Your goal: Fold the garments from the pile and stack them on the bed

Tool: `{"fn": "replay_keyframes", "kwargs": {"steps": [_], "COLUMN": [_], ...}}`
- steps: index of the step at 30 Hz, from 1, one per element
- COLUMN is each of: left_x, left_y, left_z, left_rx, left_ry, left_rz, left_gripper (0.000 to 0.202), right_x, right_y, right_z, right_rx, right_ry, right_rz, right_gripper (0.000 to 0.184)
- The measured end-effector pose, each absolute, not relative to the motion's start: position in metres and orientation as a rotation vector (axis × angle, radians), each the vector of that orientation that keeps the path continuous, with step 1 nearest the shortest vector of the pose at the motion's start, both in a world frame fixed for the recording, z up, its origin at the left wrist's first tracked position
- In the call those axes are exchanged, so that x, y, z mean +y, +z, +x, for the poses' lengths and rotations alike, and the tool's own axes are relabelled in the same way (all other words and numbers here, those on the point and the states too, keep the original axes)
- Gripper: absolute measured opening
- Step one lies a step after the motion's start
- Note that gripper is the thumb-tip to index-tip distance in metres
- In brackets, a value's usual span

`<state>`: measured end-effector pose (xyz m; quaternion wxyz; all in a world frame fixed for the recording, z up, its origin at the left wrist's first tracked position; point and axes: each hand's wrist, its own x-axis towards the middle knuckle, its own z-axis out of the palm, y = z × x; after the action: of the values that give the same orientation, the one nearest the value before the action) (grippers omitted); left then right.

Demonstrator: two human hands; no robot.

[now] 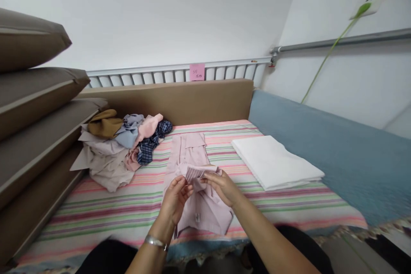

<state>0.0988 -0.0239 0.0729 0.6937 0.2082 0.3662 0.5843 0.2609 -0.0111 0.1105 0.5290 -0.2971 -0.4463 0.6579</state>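
Observation:
A pale pink shirt with fine stripes lies lengthwise on the striped cover, partly folded over itself. Its middle part is lifted and bunched between my two hands. My left hand, with a silver bangle on the wrist, pinches the left edge of the raised fabric between thumb and fingers. From the right, my right hand grips the other end of that raised part, fingers over the top. A small white label shows on the shirt near the front edge.
A heap of crumpled clothes sits at left, beside stacked brown cushions. Folded white cloth lies right on the striped cover. A brown backrest bearing a pink note and a blue-covered side border it.

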Motion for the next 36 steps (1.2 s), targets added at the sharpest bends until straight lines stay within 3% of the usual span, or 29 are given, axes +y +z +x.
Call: {"fn": "replay_keyframes", "kwargs": {"steps": [4,7,9,15,18,21,27,31,36], "left_x": [-0.022,-0.025,-0.026,-0.024,-0.024,-0.027,-0.039,-0.043,-0.024], "left_y": [0.074,0.074,0.072,0.065,0.067,0.068,0.062,0.062,0.068], "left_z": [0.098,0.102,0.104,0.102,0.101,0.108,0.129,0.134,0.121], "left_rx": [0.869,0.888,0.862,0.809,0.816,0.849,0.870,0.888,1.154], "left_ry": [1.255,1.104,1.078,1.317,1.338,1.344,1.282,1.276,1.336], "left_rz": [0.421,0.457,0.489,0.433,0.511,0.623,0.845,0.836,0.920], "left_gripper": [0.030,0.042,0.043,0.028,0.036,0.043,0.040,0.036,0.020], "right_x": [-0.018,-0.026,-0.033,-0.033,-0.024,-0.020,-0.016,-0.011,-0.012], "right_y": [0.106,0.101,0.096,0.074,0.070,0.075,0.083,0.077,0.080], "right_z": [0.273,0.275,0.274,0.281,0.288,0.284,0.255,0.249,0.257], "right_rx": [-1.311,-1.647,-1.823,-1.881,-1.709,-1.537,-1.310,-1.238,-1.328], "right_ry": [1.395,1.145,1.047,0.905,0.801,0.886,1.178,1.197,1.075], "right_rz": [-0.775,-0.841,-0.850,-0.933,-1.099,-1.202,-1.271,-1.245,-1.210], "right_gripper": [0.015,0.005,0.009,0.042,0.039,0.024,0.020,0.010,0.014]}}
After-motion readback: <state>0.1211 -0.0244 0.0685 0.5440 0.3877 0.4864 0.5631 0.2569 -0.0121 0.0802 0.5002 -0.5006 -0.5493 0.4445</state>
